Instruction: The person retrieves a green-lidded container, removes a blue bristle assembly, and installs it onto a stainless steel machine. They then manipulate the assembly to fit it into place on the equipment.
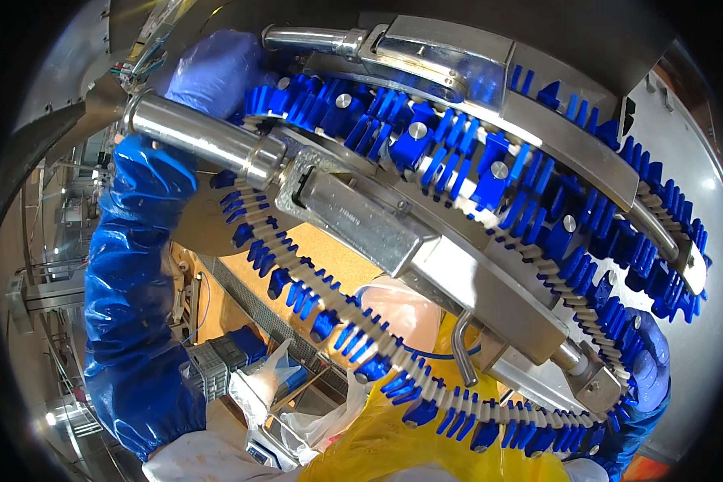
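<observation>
A long metal conveyor unit [482, 281] with chains of blue plastic fingers [458, 153] slants across the view, high at left and low at right. A white-jointed chain [337, 301] with blue fingers sags below its frame. My left hand [217, 72], in a blue-violet glove, is closed at the unit's upper left end, beside the blue fingers; its own fingertips are hidden. Its sleeved arm passes behind a shiny metal cylinder [205, 136]. My right hand [651, 361], gloved alike, curls round the lower right end, against the chain.
A bent metal rod [462, 349] hangs under the frame. Below are a yellow apron [386, 426], clear plastic film [257, 390] and a grey ribbed block [209, 369]. A pale metal panel [699, 193] stands at right. Metal framework [48, 297] stands at far left.
</observation>
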Demonstrator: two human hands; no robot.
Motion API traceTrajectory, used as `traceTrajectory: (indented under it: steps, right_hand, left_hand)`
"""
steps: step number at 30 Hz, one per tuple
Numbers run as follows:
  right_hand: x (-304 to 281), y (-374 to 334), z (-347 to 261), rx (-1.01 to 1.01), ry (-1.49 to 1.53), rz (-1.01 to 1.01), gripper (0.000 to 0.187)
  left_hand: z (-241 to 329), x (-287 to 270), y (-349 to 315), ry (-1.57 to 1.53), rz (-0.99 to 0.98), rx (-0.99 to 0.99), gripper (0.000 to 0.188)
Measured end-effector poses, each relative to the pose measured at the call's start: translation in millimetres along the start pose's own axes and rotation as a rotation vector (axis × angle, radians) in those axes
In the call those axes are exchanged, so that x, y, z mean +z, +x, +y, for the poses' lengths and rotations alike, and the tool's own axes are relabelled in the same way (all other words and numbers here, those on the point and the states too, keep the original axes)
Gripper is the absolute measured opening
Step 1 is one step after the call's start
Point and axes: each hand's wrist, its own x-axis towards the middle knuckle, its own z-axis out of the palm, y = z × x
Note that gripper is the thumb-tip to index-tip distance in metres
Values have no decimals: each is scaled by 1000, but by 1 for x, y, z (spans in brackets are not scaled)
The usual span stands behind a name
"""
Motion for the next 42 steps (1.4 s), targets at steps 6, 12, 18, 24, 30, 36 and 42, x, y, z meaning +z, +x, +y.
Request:
traceTrajectory:
  steps: [6,12,18,24,30,36,42]
  right_hand:
    - [-6,8,-3,7,-74,-119,78]
    - [-1,15,-17,49,-74,-189,79]
    - [3,14,-22,-5,-152,-83,79]
    - [3,9,-29,-11,-216,-53,78]
    - [4,20,-30,-7,-214,-119,76]
    - [6,11,-35,-10,-236,-112,75]
    - [-13,9,-23,-148,-567,-111,66]
  left_hand:
    - [27,15,-96,-1096,271,-62,45]
    - [46,58,-136,-921,438,-24,64]
    - [-4,-21,-120,-610,244,129,47]
    - [-15,-3,-71,-394,266,360,37]
    - [-12,5,-51,-236,230,328,37]
    - [4,14,-43,-288,265,151,34]
    - [-5,18,-66,-371,318,306,31]
